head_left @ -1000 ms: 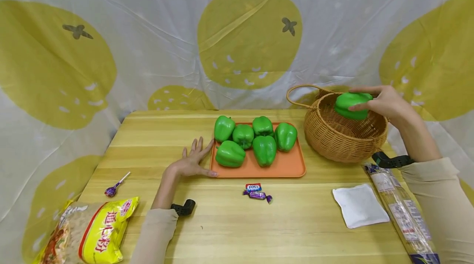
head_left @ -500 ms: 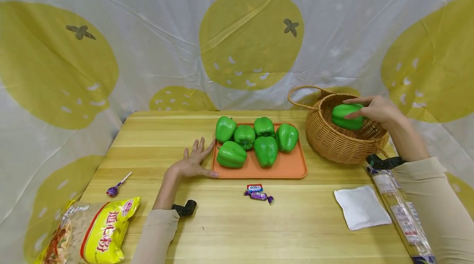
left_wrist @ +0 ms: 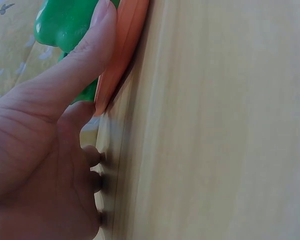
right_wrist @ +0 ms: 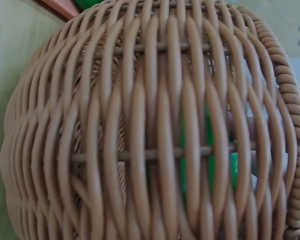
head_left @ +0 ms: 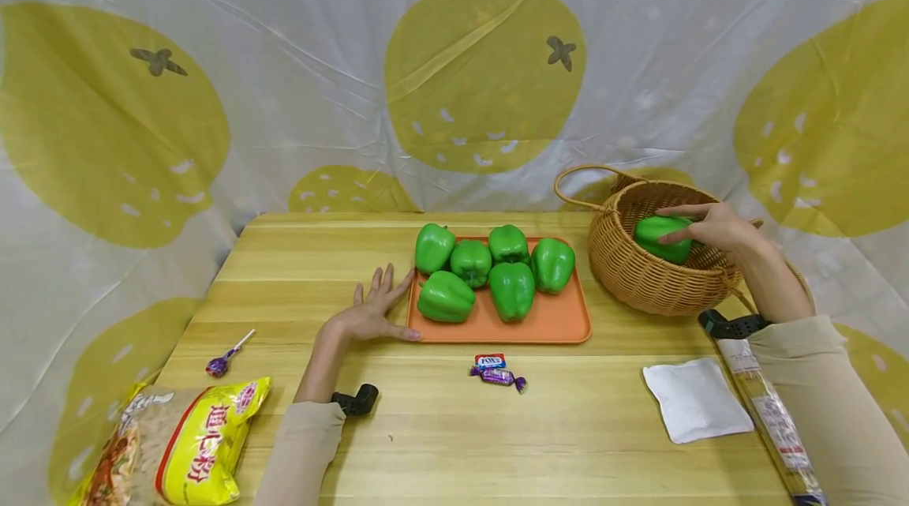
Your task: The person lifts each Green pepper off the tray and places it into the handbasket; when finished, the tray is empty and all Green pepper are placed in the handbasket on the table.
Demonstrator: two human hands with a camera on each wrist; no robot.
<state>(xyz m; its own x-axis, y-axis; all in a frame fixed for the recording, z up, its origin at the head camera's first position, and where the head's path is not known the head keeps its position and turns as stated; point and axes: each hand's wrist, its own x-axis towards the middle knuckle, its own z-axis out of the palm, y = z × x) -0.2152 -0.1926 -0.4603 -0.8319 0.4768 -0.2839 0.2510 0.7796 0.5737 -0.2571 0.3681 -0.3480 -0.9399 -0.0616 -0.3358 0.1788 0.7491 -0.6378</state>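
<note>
Just inside the basket rim, gripped green pepper, room beneath unclear.

This looks like a small staged recording booth: a pale cloth printed with big yellow fruit shapes surrounds the wood-grain table on three sides, and black wrist cameras show above it. The kind of building beyond cannot be told.

The left hand fans its fingers, thumb stretched out, forearm behind it. The right hand grips, its thumb opposite its fingers, that arm sloping back behind it.
</note>
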